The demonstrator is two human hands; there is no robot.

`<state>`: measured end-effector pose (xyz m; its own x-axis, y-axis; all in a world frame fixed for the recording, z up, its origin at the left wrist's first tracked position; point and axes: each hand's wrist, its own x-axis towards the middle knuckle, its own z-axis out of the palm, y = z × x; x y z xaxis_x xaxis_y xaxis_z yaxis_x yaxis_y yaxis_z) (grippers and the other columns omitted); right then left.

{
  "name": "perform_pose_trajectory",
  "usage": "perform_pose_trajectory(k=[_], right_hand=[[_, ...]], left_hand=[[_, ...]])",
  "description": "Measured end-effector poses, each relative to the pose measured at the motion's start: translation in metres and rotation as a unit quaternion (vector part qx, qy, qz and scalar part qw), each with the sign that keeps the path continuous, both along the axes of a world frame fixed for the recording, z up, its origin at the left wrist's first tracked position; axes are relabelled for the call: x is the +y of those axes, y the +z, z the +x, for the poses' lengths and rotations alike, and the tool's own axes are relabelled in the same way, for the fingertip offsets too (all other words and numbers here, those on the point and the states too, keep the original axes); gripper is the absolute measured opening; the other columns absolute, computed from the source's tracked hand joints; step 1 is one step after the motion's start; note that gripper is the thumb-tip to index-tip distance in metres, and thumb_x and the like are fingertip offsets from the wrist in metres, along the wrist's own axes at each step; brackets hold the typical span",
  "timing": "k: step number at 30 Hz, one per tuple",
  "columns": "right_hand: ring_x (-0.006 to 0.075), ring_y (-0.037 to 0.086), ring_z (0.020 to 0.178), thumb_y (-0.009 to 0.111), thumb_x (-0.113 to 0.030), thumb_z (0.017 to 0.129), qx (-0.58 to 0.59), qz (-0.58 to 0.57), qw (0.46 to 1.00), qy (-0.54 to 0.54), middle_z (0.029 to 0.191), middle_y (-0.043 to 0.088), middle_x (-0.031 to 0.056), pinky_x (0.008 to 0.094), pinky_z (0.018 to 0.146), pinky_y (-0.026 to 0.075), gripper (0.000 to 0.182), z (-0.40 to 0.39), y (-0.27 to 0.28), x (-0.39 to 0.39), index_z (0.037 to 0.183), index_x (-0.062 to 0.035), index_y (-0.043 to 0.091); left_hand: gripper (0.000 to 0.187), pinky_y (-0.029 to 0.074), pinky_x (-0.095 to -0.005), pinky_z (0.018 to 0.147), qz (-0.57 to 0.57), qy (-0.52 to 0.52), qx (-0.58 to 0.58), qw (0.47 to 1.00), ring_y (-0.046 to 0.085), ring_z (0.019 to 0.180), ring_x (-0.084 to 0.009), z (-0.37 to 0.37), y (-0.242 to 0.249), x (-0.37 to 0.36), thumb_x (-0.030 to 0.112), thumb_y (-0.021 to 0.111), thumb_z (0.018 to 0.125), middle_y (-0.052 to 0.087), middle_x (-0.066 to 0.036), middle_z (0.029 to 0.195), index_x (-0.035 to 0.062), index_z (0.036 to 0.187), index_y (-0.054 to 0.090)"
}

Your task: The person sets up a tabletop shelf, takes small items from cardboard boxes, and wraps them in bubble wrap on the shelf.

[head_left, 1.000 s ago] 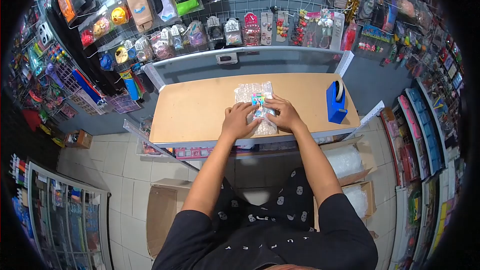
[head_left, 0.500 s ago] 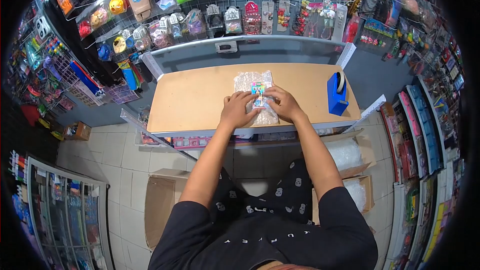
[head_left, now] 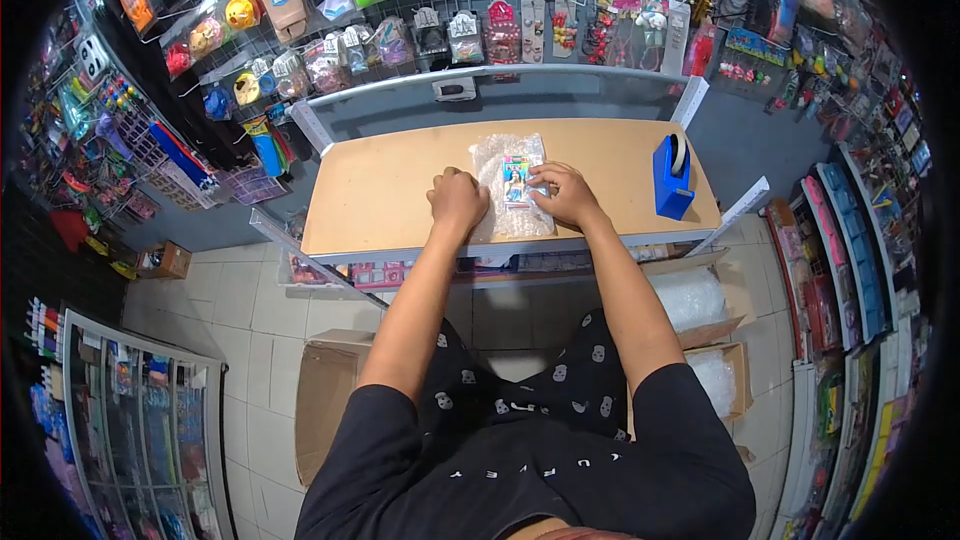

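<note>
A small colourful card pack (head_left: 516, 183) in clear wrapping lies on a sheet of bubble wrap (head_left: 508, 226) on the tabletop. My right hand (head_left: 568, 196) rests at the right side of the pack, its fingers apart and the fingertips touching the pack's edge. At the left edge of the sheet, my left hand (head_left: 459, 202) is closed with curled fingers, gripping the bubble wrap; its fingertips are mostly hidden under the hand.
On the wooden table (head_left: 370, 185) a blue tape dispenser (head_left: 673, 178) stands at the right end. Cardboard boxes (head_left: 325, 405) flank my legs, those on the right holding bubble wrap. Hanging goods (head_left: 465, 38) fill the wall rack ahead; shelves line both sides.
My left hand has moved left off the pack to the sheet's edge and its fingers have curled. My right hand stays by the pack, more of which now shows.
</note>
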<state>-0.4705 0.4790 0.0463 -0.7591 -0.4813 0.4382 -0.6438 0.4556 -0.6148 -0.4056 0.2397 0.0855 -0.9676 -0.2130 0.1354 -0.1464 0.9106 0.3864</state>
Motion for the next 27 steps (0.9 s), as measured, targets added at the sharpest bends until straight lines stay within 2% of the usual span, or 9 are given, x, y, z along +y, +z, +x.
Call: perform_pose_trajectory(k=[2,5,8,11,14,17,22,25,27], right_hand=[[0.0288,0.062,0.125,0.079,-0.024,0.082,0.001,-0.004,1.0,0.0,0.124,0.073,0.0054,0.0425,0.11,0.046,0.02,0.002,0.003,-0.001,0.098,-0.012,0.078],[0.0282,0.064,0.121,0.079,-0.023,0.082,0.002,-0.018,1.0,0.002,0.122,0.074,0.0061,0.0423,0.107,0.048,0.019,0.004,0.004,-0.001,0.097,-0.0117,0.078],[0.0291,0.065,0.119,0.079,-0.019,0.081,0.009,-0.017,1.0,0.007,0.122,0.073,0.0083,0.0408,0.106,0.049,0.018,0.005,0.006,0.0,0.096,-0.009,0.078],[0.0295,0.065,0.118,0.079,-0.018,0.081,0.019,-0.016,1.0,0.006,0.122,0.073,0.0091,0.0407,0.107,0.049,0.018,0.006,0.009,0.0,0.095,-0.0079,0.077],[0.0293,0.066,0.118,0.079,-0.018,0.08,0.025,-0.018,0.999,0.006,0.122,0.073,0.009,0.0416,0.107,0.048,0.017,0.007,0.009,0.0,0.094,-0.0082,0.077],[0.0289,0.066,0.117,0.079,-0.021,0.08,0.035,-0.019,0.999,0.009,0.12,0.074,0.0073,0.0421,0.106,0.048,0.018,0.002,0.004,0.0,0.094,-0.0101,0.078],[0.0298,0.062,0.121,0.08,-0.023,0.079,0.053,-0.006,0.999,0.0,0.123,0.071,0.0061,0.0419,0.106,0.048,0.021,0.001,0.0,0.001,0.097,-0.0122,0.081],[0.0299,0.059,0.122,0.08,-0.023,0.079,0.051,0.007,0.999,-0.013,0.12,0.068,0.0054,0.0415,0.106,0.047,0.022,0.005,0.003,0.002,0.099,-0.0139,0.082],[0.0296,0.058,0.12,0.08,-0.023,0.08,0.044,0.024,0.999,-0.017,0.116,0.065,0.0051,0.0414,0.105,0.047,0.023,0.006,0.006,0.002,0.101,-0.0152,0.083]], left_hand=[[0.033,0.052,-0.0536,0.094,-0.022,0.01,0.002,1.0,0.065,0.111,-0.0388,-0.001,0.001,0.006,0.03,0.069,0.088,0.071,-0.019,0.117,0.0057,0.109,0.076],[0.03,0.057,-0.0464,0.085,0.134,0.054,0.02,0.989,0.072,0.093,-0.0342,-0.019,-0.01,0.004,0.028,0.075,0.087,0.074,-0.016,0.097,0.0017,0.102,0.072],[0.027,0.058,-0.0366,0.076,0.242,0.006,0.089,0.966,0.074,0.083,-0.0244,-0.026,-0.011,0.003,0.018,0.079,0.085,0.075,-0.014,0.088,0.0007,0.103,0.068],[0.033,0.056,-0.0301,0.071,0.301,-0.072,0.122,0.943,0.074,0.082,-0.0163,-0.023,0.006,0.012,0.009,0.083,0.082,0.075,-0.014,0.087,-0.0002,0.108,0.065],[0.035,0.056,-0.029,0.069,0.316,-0.136,0.128,0.93,0.074,0.079,-0.0152,-0.027,0.005,0.019,0.008,0.083,0.084,0.076,-0.012,0.085,0.0,0.112,0.063],[0.033,0.058,-0.0339,0.068,0.35,-0.156,0.12,0.916,0.077,0.079,-0.0216,-0.031,-0.002,0.026,0.005,0.081,0.083,0.076,-0.016,0.083,-0.001,0.111,0.063],[0.033,0.059,-0.0365,0.073,0.278,-0.197,0.103,0.934,0.078,0.083,-0.0277,-0.029,-0.008,0.033,0.009,0.081,0.086,0.077,-0.018,0.086,-0.0003,0.112,0.063],[0.03,0.058,-0.0335,0.075,0.275,-0.205,0.095,0.935,0.077,0.087,-0.0226,-0.033,-0.022,0.029,0.01,0.077,0.092,0.078,-0.015,0.092,0.0001,0.117,0.064],[0.031,0.058,-0.0354,0.08,0.335,-0.206,0.074,0.916,0.076,0.09,-0.0245,-0.037,-0.031,0.023,0.008,0.071,0.094,0.077,-0.018,0.097,-0.0001,0.122,0.063]])
